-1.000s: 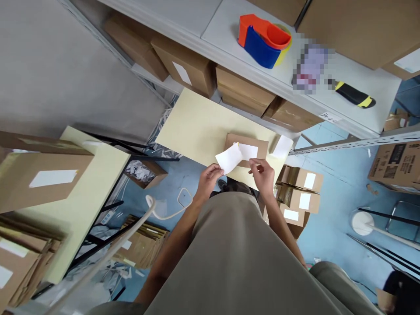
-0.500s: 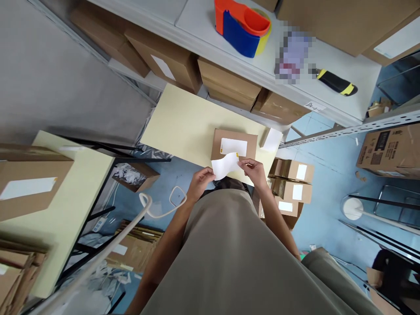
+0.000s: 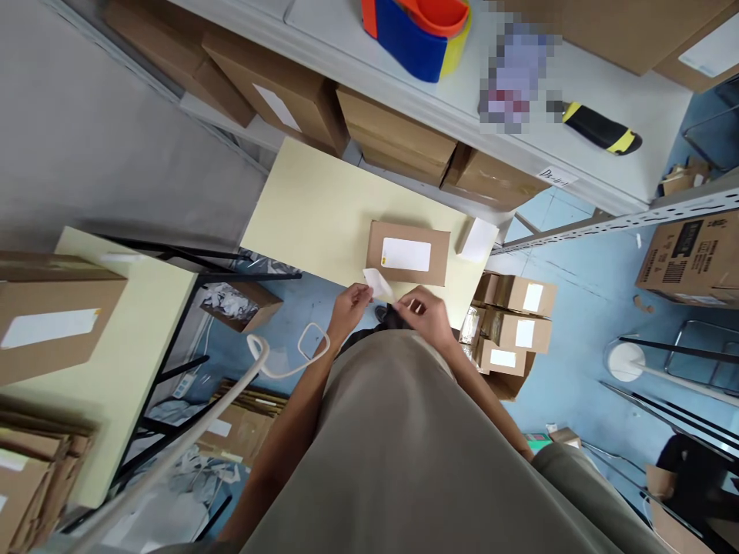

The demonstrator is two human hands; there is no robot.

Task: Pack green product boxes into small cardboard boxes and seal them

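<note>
Paper slip: left end pinched by your left hand, right end by your right hand. Labelled carton: on table, just far of slip.

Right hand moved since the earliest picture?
Yes. Judged against the pale yellow table, the right hand has shifted leftward and closer to the wearer's body.

Single head-worn camera; faces forward and steeply down over the wearer's grey top. Frame centres on white paper slip. Wide view: metal shelf near, slanting across upper frame; pale-yellow worktable lower; blue floor farther below.
</note>
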